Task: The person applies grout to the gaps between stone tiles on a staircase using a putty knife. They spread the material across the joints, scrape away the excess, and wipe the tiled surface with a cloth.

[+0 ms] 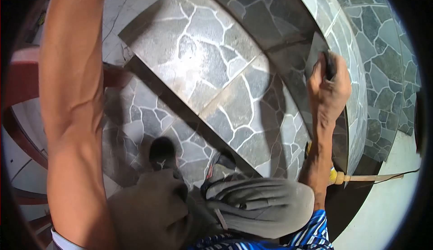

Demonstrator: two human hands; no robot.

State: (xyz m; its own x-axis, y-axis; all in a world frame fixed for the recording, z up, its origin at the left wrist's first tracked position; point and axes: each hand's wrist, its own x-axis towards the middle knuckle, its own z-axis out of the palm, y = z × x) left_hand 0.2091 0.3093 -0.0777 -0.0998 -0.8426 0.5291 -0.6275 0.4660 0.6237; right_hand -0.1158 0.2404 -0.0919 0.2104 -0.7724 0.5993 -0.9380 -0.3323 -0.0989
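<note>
- Reaches over the red-brown curved frame (pixel 20 76) with the left arm (pixel 72 92); left hand beyond the upper edge, so cannot tell whether spread or closed.
- Stands in dark shoes (pixel 224 160) on stone-patterned paving (pixel 180 135).
- Holds a flat-bladed tool (pixel 312 57), blade just left of the right hand (pixel 336 85), long axis roughly up-down in view; fingers wrapped round the black handle (pixel 330 65), left arm well apart.
- Lies beyond the right forearm: wooden stick (pixel 365 178), pointing right.
</note>
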